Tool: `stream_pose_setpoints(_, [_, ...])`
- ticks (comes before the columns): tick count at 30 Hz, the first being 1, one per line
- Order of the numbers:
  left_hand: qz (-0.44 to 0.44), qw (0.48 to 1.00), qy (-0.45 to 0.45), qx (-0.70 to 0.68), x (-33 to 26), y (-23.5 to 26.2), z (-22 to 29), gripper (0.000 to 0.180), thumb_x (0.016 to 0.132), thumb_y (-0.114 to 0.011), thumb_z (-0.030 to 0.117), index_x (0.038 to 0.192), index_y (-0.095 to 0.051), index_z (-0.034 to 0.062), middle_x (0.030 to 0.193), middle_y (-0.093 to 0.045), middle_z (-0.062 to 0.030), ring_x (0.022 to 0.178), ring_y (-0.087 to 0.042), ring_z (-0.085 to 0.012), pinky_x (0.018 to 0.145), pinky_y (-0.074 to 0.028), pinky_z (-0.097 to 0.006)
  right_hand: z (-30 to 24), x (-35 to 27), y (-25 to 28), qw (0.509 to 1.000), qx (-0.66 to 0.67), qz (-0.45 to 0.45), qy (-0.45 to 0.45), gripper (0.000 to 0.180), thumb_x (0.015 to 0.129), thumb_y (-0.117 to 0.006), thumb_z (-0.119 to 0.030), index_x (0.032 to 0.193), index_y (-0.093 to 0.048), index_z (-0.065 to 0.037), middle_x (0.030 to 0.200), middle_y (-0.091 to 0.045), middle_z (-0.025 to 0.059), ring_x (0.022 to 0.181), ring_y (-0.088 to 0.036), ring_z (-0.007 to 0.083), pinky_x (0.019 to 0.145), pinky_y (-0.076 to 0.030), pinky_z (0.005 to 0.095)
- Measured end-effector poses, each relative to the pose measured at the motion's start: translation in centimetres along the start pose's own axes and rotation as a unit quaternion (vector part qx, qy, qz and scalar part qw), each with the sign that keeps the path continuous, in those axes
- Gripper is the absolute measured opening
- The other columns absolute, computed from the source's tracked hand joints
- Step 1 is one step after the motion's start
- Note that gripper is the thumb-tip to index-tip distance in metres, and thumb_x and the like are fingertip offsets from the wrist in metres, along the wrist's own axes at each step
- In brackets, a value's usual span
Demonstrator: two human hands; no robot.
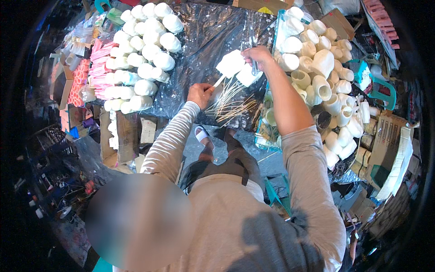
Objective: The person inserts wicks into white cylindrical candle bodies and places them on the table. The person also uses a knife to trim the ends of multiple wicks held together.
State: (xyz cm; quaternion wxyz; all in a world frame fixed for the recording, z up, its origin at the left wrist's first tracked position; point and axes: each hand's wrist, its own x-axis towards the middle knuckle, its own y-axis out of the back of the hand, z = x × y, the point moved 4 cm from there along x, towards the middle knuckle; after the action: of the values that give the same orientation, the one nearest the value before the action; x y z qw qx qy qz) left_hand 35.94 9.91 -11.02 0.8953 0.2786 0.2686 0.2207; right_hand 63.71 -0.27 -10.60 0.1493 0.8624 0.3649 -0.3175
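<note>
My left hand (pixel 200 95) is closed on the end of a pale flat stick (pixel 219 81), which points up and right toward a white flat piece (pixel 230 64). My right hand (pixel 259 58) has its fingers bent together at that piece's right edge; what they pinch is hard to make out. Just below my right hand lies a second white piece (pixel 248 75). A narrow shiny item (pixel 254 69), partly hidden by my right hand, shows beside it. Between my hands and nearer to me, several thin wooden sticks (pixel 231 103) lie loosely fanned out.
Black plastic sheeting (pixel 206 34) covers the worktable. Rows of white rounded pieces (pixel 147 50) stand at the left beside pink bundles (pixel 102 68). Cream hollow cylinders (pixel 322 86) are heaped at the right. Cardboard boxes (pixel 127 143) and a green stool (pixel 383 94) stand around.
</note>
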Motion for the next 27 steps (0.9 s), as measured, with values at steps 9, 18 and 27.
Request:
stream_pose_setpoints(9, [-0.039,0.997,0.066,-0.027,2.4,-1.3,-1.5,0.03,0.093,-0.07,0.031,0.109,-0.079,0.007,0.092,-0.077,-0.0178,0.086,-0.076,-0.0279,0.082,-0.056,-0.038,-0.5,4.0,0.7,0.997,-0.022,-0.059,-0.04,0.015,0.088,-0.075,0.004,0.098,-0.065,0.004,0.092,-0.072,0.0188,0.08,-0.075,0.0281,0.061,-0.063,0.0366])
stream_pose_setpoints(18, [0.011,1.0,0.015,-0.008,2.8,-1.6,-1.1,0.034,0.095,-0.066,0.031,0.111,-0.078,0.0028,0.089,-0.076,-0.0189,0.082,-0.074,-0.0283,0.08,-0.054,-0.038,-4.0,-6.0,2.3,0.979,0.022,0.114,0.169,0.037,0.09,-0.076,-0.005,0.123,-0.063,0.009,0.092,-0.073,0.0151,0.07,-0.071,0.0183,0.062,-0.06,0.0302])
stream_pose_setpoints(27, [-0.047,0.988,0.125,-0.082,2.5,-2.1,-1.2,0.03,0.098,-0.064,0.025,0.112,-0.076,0.0014,0.084,-0.076,-0.0148,0.073,-0.074,-0.0215,0.073,-0.057,-0.037,12.9,-22.0,-2.0,1.0,-0.012,-0.005,-0.002,0.035,0.091,-0.077,-0.016,0.118,-0.067,0.004,0.073,-0.069,0.0056,0.058,-0.063,0.0125,0.054,-0.05,0.0299])
